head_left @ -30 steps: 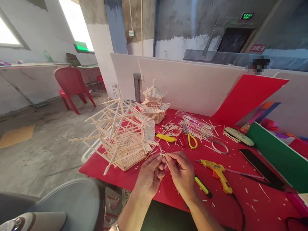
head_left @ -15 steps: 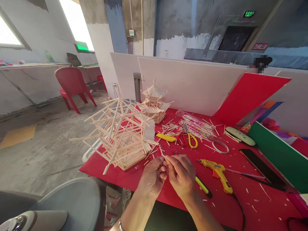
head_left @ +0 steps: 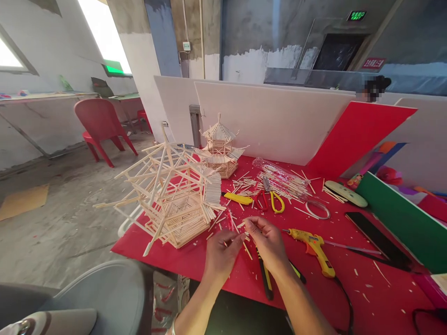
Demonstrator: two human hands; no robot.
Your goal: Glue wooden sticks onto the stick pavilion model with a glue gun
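My right hand [head_left: 266, 243] is closed in a pinch, with a short wooden stick [head_left: 240, 225] poking out past the thumb and forefinger. Close beside it, my left hand [head_left: 224, 253] has its thumb and fingers pressed together; anything between them is too small to make out. The hands are slightly apart above the red tabletop [head_left: 240, 284]. Left of them stands an open-framed pavilion model of wooden sticks [head_left: 181, 209], its roof partly covered. Below my right wrist lies a black and yellow tool handle [head_left: 267, 284].
Behind stands a finished-looking stick pagoda [head_left: 220, 149]. Around the table lie a yellow utility knife [head_left: 238, 198], red-and-yellow-handled pliers [head_left: 277, 203], bundled sticks [head_left: 284, 179], a yellow glue gun [head_left: 314, 246], a tape ring [head_left: 317, 210] and a black phone [head_left: 375, 237]. White boards [head_left: 272, 121] rise behind.
My hands, touching fingertip to fingertip before, have drawn slightly apart. The right one has moved up with a short stick. The black and yellow tool handle shows more, and the view has shifted a little.
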